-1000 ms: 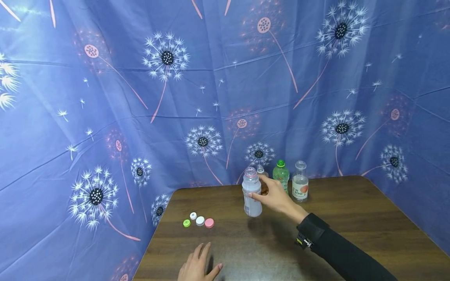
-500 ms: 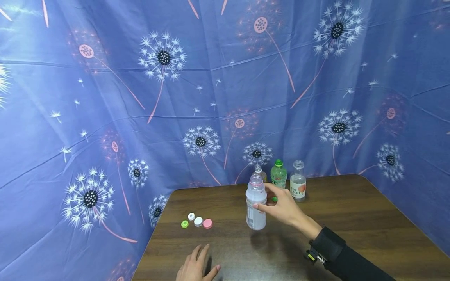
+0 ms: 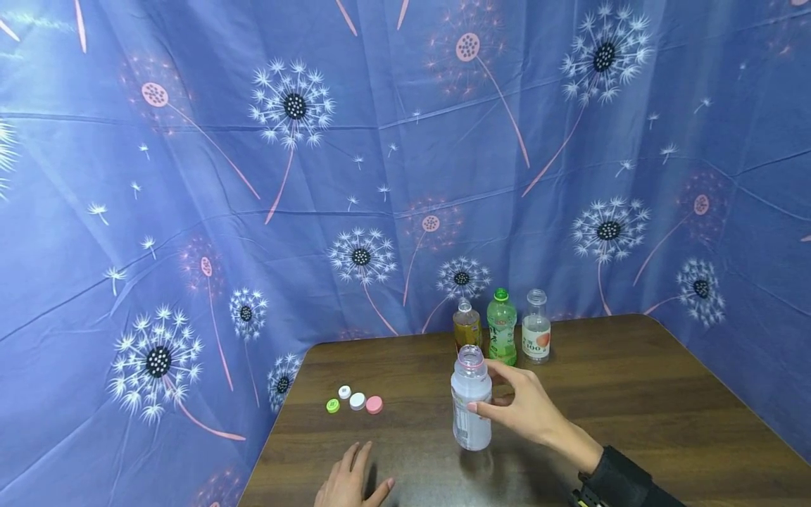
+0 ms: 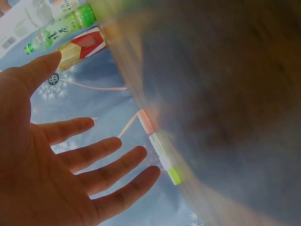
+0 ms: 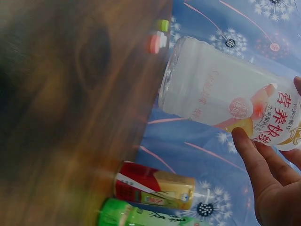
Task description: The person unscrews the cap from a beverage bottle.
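Observation:
A whitish plastic bottle [image 3: 472, 408] with an uncapped neck is held upright by my right hand [image 3: 529, 408], thumb on the near side and fingers round the back. In the right wrist view the bottle [image 5: 225, 89] shows a fruit-printed label, and its base is off the table. My left hand [image 3: 347, 482] is at the table's near edge with its fingers spread and holds nothing. The left wrist view shows that hand [image 4: 70, 160] with straight, parted fingers. Beyond it lie a pink cap [image 3: 374, 405], two white caps [image 3: 357, 401] and a green cap [image 3: 332, 405].
At the back of the wooden table [image 3: 633, 408] stand an amber bottle [image 3: 467, 325], a green bottle [image 3: 502, 327] and a clear bottle [image 3: 536, 331] with a peach label, all uncapped. A blue dandelion-print cloth [image 3: 380, 162] hangs behind and along the sides.
My right hand has brought the whitish bottle nearer and slightly to the right, away from the back row, so the amber bottle shows more. The left hand has barely moved.

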`<state>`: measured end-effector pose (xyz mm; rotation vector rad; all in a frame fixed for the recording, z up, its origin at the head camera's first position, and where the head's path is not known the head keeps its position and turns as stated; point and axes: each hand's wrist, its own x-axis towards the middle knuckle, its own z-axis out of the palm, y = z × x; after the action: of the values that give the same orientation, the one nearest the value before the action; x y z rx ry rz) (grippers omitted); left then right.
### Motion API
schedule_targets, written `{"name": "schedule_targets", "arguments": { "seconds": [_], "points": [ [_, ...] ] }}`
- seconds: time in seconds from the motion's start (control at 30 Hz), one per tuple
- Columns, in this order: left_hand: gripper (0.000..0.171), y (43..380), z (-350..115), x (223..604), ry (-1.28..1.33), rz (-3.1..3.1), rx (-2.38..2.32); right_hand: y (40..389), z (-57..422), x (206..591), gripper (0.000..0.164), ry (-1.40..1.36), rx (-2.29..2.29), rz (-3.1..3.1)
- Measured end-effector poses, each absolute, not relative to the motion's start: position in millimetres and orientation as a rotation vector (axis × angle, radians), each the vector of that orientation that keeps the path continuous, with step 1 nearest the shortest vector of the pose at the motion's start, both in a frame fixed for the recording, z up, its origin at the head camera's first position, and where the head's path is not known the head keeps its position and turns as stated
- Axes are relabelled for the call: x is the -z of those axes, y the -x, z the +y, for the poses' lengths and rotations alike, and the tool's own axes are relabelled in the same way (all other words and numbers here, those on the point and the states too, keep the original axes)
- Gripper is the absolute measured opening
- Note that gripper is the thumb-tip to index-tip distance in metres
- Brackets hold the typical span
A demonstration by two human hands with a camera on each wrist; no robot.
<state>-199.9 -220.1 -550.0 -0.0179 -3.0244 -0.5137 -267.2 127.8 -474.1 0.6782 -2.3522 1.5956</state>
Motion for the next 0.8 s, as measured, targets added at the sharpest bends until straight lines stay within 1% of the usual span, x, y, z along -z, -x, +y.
{"name": "schedule_targets", "arguments": {
  "seconds": [0.3, 0.8],
  "points": [
    [0.081, 199.4, -222.4, 551.4, 0.072, -2.999, 0.496, 249.8, 130.8, 494.4, 0.07, -0.679, -1.518, -2.43],
    [0.081, 199.5, -219.0, 547.5, 0.06, -3.038, 0.486, 237.4, 129.6, 520.2, 0.07, -0.82, -1.473, -2.457]
  ]
}}
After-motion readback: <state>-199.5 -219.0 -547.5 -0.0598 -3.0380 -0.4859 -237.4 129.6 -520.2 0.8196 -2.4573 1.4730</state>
